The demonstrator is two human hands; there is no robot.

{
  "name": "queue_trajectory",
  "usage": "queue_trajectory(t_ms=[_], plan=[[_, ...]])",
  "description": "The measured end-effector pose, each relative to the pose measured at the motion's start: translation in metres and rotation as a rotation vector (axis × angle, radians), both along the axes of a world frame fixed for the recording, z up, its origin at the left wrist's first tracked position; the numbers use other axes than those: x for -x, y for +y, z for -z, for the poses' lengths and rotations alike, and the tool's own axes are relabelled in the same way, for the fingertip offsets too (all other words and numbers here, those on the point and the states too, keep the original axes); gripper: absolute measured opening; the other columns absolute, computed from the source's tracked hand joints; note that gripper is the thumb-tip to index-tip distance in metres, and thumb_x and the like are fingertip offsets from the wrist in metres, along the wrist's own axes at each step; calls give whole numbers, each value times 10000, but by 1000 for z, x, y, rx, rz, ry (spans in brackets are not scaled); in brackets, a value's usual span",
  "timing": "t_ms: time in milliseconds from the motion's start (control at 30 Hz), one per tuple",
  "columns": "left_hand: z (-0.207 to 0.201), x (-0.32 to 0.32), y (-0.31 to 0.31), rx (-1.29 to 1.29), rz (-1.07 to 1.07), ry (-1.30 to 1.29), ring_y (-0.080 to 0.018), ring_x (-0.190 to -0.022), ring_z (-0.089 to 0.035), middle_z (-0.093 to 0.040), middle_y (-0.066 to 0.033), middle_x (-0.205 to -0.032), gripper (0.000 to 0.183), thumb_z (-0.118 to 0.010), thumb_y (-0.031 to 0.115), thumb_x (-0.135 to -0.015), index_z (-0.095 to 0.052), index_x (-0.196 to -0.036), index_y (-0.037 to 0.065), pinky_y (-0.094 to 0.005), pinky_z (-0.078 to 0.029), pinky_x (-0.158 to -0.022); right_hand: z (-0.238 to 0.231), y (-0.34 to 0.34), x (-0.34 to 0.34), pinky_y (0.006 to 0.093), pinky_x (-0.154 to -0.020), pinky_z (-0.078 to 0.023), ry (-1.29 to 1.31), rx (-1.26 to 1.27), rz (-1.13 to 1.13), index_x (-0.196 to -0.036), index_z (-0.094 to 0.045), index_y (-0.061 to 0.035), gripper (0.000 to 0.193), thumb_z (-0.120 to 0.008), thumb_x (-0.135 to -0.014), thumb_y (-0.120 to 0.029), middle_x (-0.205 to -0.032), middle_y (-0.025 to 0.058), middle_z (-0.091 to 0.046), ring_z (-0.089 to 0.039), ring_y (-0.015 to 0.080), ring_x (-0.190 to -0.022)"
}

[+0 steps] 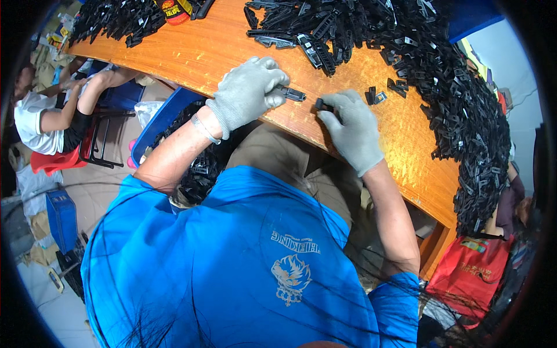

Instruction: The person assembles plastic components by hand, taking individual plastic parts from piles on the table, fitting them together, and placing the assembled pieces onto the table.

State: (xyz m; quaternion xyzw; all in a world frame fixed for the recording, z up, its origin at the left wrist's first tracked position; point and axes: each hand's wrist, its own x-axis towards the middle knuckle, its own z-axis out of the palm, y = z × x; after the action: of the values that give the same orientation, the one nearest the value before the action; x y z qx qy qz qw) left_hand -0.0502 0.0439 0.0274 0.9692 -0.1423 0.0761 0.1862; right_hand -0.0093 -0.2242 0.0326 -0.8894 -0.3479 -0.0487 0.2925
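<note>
In a pale grey glove, my left hand (250,88) is closed around one end of a black plastic clip-like part (293,94). The other end of that part sticks out toward the right, above the table's front edge. My right hand (352,129), gloved the same way, pinches a small black plastic piece (322,105) between thumb and fingers. A short gap separates the two pieces. Just right of my right hand lie a few loose small black parts (375,95), one with a silvery face.
Large heaps of black plastic parts (470,139) cover the wooden table's (191,43) far and right sides. A blue bin (154,130) of black parts stands by my left arm. Someone in a white shirt (46,119) sits at left; a red bag (470,275) hangs at lower right.
</note>
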Motion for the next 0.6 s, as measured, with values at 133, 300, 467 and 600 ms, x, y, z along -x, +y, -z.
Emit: queue_trajectory(t_ms=[133, 300, 467, 600], plan=[[22, 2, 10, 207, -31, -77, -333, -1020, -649, -707, -89, -1044, 251, -863, 197, -841, -754, -1039, 88, -461, -524, -901, 3, 29, -1, 462, -815, -596, 10, 17, -2, -1095, -786, -146, 180, -778, -927, -209, -1051, 104, -703, -721, 330, -957], [30, 3, 12, 221, -12, -131, -343, -990, -651, -699, -96, -990, 221, -838, 204, -870, -758, -1042, 90, -462, -522, -884, 12, 42, -11, 464, -799, -598, 12, 40, -11, -1095, -790, -151, 183, -780, -930, -229, -1029, 92, -693, -724, 323, -935], [26, 3, 3, 255, -28, -117, -359, -958, -650, -676, -115, -960, 184, -814, 210, -896, -757, -1029, 96, -460, -530, -847, 10, 60, -18, 477, -769, -596, -59, 157, -109, -1022, -785, -155, 114, -761, -939, -229, -1013, 109, -689, -738, 327, -909], [20, 5, 17, 190, -40, -113, -374, -958, -652, -657, -132, -939, 207, -811, 194, -884, -750, -1042, 75, -470, -534, -837, 10, 74, -28, 479, -775, -602, -69, 187, -205, -1052, -770, -167, 144, -744, -957, -271, -1018, 104, -685, -741, 338, -919]])
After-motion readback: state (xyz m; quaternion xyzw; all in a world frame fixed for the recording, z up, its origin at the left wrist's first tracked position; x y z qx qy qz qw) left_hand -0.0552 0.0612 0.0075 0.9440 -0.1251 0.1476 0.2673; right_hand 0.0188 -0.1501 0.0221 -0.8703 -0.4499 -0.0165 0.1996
